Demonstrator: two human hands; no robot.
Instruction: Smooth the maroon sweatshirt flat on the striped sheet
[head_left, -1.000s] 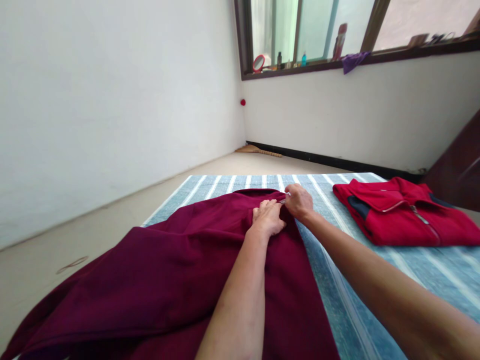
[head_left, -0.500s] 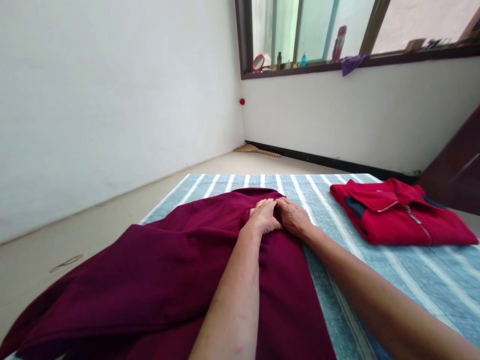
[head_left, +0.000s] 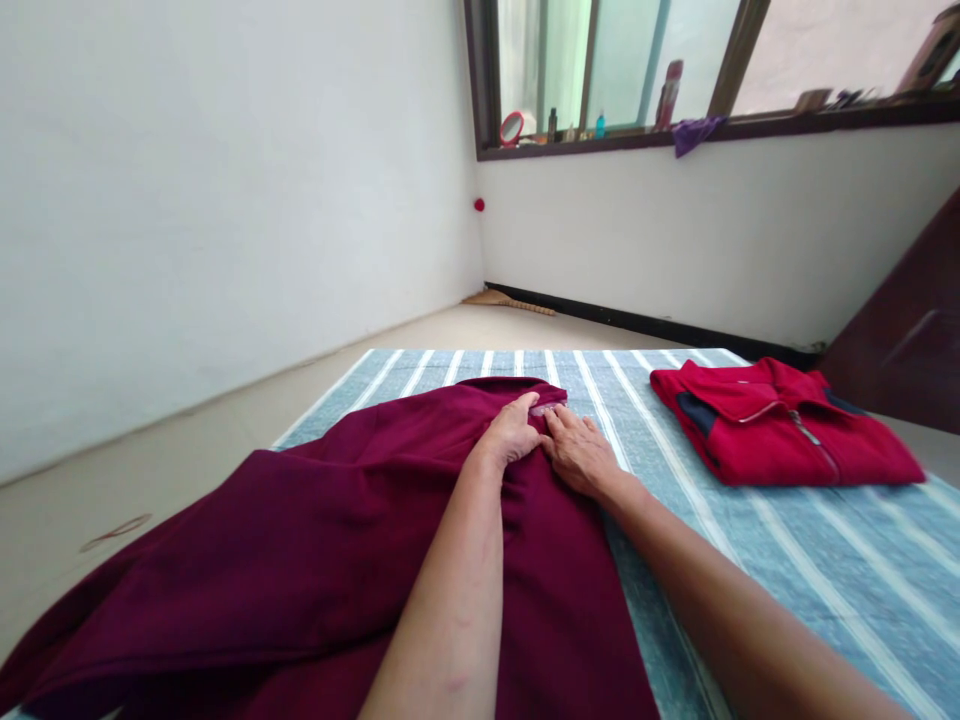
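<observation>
Blue-and-white striped cloth surface (head_left: 675,440): 2 hands, left (head_left: 512,430) and right (head_left: 581,452), fingers bent, pressing maroon fabric garment (head_left: 360,540); folded red zip jacket (head_left: 787,425) right of fingers.

Deep maroon, almost like wine, on the large garment (head_left: 300,570), plain and without print. Bright red on the folded garment (head_left: 772,450), with dark navy at the shoulder panel (head_left: 697,412). Greyish blue with white stripes, lengthwise, on the bed cover (head_left: 810,560). Plain white on the wall (head_left: 225,200), pale beige on the floor (head_left: 187,440), black on the skirting (head_left: 637,321). Dark brown for the window frame (head_left: 731,62), purple for the small cloth (head_left: 694,135).
</observation>
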